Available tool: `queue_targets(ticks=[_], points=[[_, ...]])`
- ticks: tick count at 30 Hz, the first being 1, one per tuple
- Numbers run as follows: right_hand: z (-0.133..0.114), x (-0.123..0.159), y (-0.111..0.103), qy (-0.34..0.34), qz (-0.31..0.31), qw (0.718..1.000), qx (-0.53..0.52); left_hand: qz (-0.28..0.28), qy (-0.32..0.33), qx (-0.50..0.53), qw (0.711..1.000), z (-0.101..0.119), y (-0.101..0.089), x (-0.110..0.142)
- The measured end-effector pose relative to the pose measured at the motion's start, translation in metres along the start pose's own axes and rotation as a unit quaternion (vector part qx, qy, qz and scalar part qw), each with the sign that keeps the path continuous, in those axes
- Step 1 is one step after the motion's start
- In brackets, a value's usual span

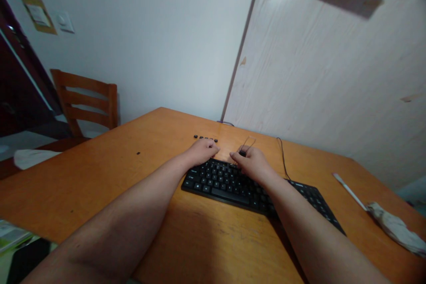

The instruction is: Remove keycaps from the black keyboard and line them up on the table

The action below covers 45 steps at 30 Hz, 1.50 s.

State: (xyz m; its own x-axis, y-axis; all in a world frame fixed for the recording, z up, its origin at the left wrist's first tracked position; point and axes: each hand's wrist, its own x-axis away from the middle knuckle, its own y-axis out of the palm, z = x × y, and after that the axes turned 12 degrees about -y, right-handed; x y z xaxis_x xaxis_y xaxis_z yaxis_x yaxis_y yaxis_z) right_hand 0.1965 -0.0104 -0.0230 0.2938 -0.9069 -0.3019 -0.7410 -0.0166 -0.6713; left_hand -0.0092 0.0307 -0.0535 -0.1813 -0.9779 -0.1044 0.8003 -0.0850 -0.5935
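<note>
A black keyboard (229,183) lies on the wooden table, partly covered by my hands and right forearm. My left hand (201,151) rests at its upper left edge, fingers loosely bent and apart, with nothing visible in them. Above the top row of keys, my right hand (253,159) pinches a thin wire keycap puller (250,140), its wire ends pointing up and away. A small black piece (242,153) shows between the thumb and fingers; whether it is a keycap or the puller's handle, I cannot tell. Several loose black keycaps (195,136) lie in a row beyond my left hand.
Another small black piece (138,153) lies on the table (109,177) to the left. A black cable (283,155) runs back from the keyboard. At right are a white-handled brush (349,191) and a crumpled cloth (396,226). A wooden chair (88,102) stands beyond the left edge.
</note>
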Motion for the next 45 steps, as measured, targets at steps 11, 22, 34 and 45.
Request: queue_targets(ticks=[11, 22, 34, 45], points=[[-0.0021, 0.0009, 0.0045, -0.013, -0.010, 0.999, 0.038, -0.003, -0.001, 0.007, 1.000, 0.0036, -0.0004, 0.0025], [-0.0035, 0.0027, 0.0053, 0.076, -0.031, 0.993, -0.086, 0.007, -0.007, 0.016, 1.000, 0.0032, 0.0010, 0.0021], [-0.0028, 0.0056, 0.0096, 0.029, -0.032, 0.997, -0.060, 0.012, -0.008, 0.018, 1.000, 0.0018, 0.0030, 0.0008], [-0.0040, 0.0059, 0.0065, 0.092, -0.022, 0.986, -0.140, 0.013, 0.003, -0.001, 1.000, 0.0000, 0.0045, 0.0003]])
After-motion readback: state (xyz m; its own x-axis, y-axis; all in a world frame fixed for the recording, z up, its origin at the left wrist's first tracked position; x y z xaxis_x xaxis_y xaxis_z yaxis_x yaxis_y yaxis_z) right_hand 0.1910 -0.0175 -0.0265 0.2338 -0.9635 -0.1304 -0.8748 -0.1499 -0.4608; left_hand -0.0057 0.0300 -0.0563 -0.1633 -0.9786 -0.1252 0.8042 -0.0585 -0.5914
